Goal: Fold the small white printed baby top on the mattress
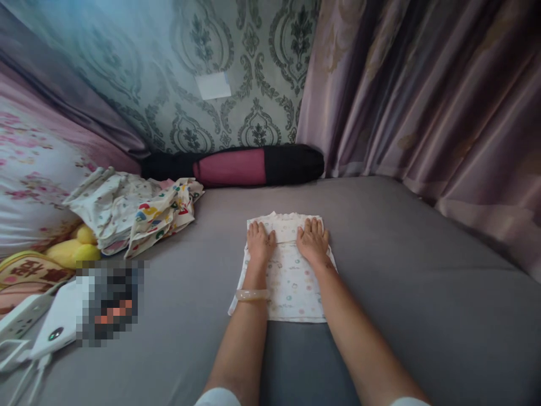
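A small white garment with a pale pastel print lies flat on the grey bed sheet, its far end folded over toward me. My left hand presses flat on the left side of that folded part, fingers pointing away from me. On the folded part's right side, my right hand rests palm down with its fingers stretched out. Neither hand grasps the cloth. A pale bangle circles my left wrist. What lies under the palms is hidden.
Left, a pile of printed clothes lies beside a floral pillow. Nearer are yellow plush items, a power strip and a white power bank with cables. A black and maroon bolster lines the wall; curtains hang right.
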Demonstrator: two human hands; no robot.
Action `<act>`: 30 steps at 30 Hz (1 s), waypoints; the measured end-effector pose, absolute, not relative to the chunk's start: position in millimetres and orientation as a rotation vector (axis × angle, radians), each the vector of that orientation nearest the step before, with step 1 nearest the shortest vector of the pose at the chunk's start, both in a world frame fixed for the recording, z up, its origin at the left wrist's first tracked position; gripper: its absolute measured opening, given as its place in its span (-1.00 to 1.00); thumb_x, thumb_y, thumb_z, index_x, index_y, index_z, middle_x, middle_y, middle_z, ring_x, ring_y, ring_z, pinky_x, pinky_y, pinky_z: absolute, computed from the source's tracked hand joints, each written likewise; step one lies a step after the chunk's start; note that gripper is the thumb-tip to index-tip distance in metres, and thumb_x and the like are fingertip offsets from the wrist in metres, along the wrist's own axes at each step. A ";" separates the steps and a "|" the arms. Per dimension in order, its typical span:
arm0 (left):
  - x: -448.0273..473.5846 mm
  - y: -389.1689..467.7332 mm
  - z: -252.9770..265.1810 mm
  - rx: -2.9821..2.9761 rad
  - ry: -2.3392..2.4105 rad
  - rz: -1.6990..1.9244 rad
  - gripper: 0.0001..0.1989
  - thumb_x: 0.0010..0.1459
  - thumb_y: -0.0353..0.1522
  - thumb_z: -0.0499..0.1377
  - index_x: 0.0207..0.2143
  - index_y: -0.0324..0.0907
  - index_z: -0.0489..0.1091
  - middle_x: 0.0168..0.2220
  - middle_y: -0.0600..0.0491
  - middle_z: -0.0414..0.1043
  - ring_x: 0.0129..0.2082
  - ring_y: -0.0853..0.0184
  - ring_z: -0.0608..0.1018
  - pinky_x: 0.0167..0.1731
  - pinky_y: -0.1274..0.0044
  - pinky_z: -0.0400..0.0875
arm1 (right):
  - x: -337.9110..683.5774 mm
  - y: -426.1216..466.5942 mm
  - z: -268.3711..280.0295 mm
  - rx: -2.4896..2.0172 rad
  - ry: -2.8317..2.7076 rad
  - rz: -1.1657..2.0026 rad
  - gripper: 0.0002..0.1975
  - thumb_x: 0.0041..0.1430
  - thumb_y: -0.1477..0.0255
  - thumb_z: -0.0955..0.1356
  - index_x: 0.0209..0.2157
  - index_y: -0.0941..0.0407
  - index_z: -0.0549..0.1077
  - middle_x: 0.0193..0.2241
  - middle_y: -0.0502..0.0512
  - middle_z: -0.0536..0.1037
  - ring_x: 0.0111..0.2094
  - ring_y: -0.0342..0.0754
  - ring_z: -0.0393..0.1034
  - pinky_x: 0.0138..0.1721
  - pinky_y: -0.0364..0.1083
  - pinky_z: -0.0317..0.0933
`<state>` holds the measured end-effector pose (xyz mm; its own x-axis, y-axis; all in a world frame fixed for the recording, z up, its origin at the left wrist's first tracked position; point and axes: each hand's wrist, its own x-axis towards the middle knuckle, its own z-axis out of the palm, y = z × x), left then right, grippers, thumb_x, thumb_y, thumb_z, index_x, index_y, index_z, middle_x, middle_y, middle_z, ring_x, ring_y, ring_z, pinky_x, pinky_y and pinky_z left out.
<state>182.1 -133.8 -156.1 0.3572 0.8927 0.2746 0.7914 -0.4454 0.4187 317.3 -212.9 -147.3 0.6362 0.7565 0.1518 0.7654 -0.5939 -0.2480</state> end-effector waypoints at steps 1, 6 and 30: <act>181.6 -133.5 -156.7 2.396 1.513 0.716 -0.51 0.19 -0.27 0.04 0.10 -0.38 0.23 0.22 -0.39 0.14 0.27 -0.03 0.16 0.18 0.14 0.10 | 317.2 -213.3 -147.1 -2.574 -1.233 -0.045 -0.41 0.35 0.27 0.01 0.27 0.31 0.11 0.30 0.33 0.05 0.31 0.17 -0.17 0.24 0.20 -0.26; 180.8 -132.6 -156.1 2.336 1.439 0.892 -0.64 0.17 -0.37 0.01 -0.01 -0.34 0.30 0.11 -0.31 0.31 0.18 0.06 0.30 0.14 0.22 0.19 | 315.2 -214.5 -141.6 -2.598 -1.243 -0.048 -0.43 0.34 0.31 0.03 0.27 0.31 0.10 0.30 0.35 0.06 0.31 0.18 -0.16 0.22 0.20 -0.22; 189.6 -140.7 -157.0 2.214 1.395 0.997 -0.65 0.12 -0.43 -0.01 -0.05 -0.30 0.34 0.01 -0.27 0.38 0.17 0.01 0.31 0.11 0.14 0.13 | 323.1 -182.4 -145.4 -2.626 -1.070 -0.136 -0.41 0.31 0.25 0.06 0.22 0.34 0.19 0.26 0.37 0.15 0.31 0.17 -0.15 0.23 0.15 -0.26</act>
